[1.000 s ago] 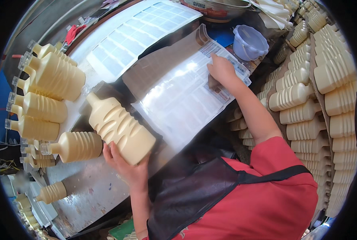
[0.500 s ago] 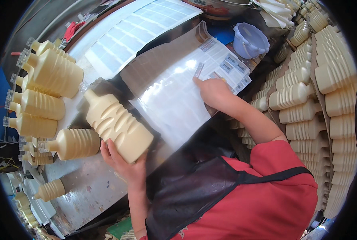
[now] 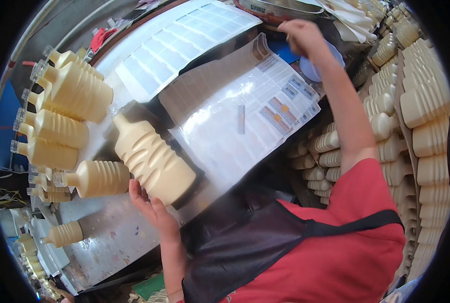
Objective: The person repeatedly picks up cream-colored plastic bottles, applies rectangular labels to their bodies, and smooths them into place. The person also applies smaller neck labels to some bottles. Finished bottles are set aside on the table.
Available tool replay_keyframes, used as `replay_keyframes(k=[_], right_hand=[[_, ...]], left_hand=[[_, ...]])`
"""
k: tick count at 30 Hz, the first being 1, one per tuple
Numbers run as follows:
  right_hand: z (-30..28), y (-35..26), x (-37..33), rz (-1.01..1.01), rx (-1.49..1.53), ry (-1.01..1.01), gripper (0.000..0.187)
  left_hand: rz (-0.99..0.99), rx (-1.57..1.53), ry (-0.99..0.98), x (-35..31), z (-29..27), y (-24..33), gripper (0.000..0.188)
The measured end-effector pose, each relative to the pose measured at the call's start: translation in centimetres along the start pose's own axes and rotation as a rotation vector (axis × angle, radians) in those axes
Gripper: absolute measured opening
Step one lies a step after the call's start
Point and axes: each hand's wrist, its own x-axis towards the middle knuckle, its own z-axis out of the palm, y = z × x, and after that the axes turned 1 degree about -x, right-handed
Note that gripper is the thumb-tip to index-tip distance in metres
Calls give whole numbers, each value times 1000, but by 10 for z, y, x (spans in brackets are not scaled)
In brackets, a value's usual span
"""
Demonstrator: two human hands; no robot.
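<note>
Left grip is released, fingers loosely bent; the cream plastic bottle with oval dents lies just beyond it, contact not confirmed. Right grip is blurred: clenched or not, cannot tell; a pale lilac plastic bucket sits partly hidden behind it. A narrow grey strip lies between the grips. Step in hand, as judged: a right-side reach. Handling the bottle would call for closing the left fingers.

On my desk, one bottle lay between bottles along the left edge and sheets toward the right edge; more bottles lay beyond.
</note>
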Motion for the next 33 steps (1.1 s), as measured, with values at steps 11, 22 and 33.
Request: replay_keyframes(k=[11,22,33], right_hand=[[-67,-16,211,-286,-358,287,17],[-74,41,285,-84,-721,191,22],[11,-7,82,166,-322,-518,22]], left_hand=[[-254,-154,168,-6,16,-3,52],[-265,-175,169,0,25,7,66],[-92,222,83,-6,10,5,66]])
